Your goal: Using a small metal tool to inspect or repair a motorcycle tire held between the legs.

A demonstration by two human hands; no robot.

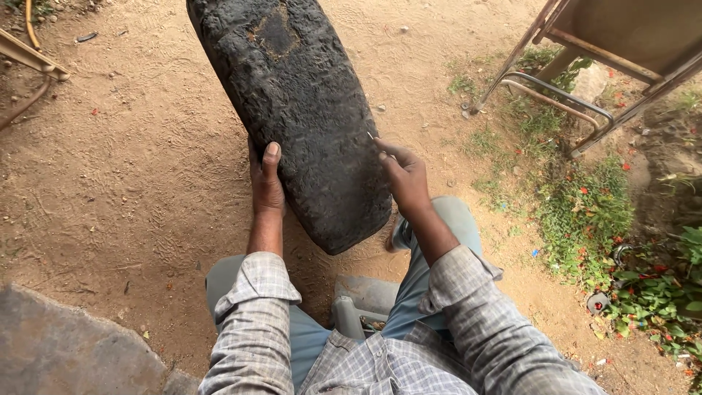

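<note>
We look down at a worn black tyre (pixel 300 110) standing upright on its tread on the sandy ground (pixel 124 183), right in front of our knees and running away from us toward the top of the view. Our left hand (pixel 266 183) is pressed flat against the tyre's left side, fingers wrapped round out of sight and the thumb lying up along the rubber. Our right hand (pixel 404 179) is at the tyre's right edge, its fingertips pinched closed on a thin, pale sliver (pixel 371 135) that touches the tread; what the sliver is, we cannot tell. Both arms wear grey checked sleeves (pixel 252 322). To the right, rusty metal frame legs (pixel 556 99) stand on a patch of grass and weeds (pixel 585 212).
</note>
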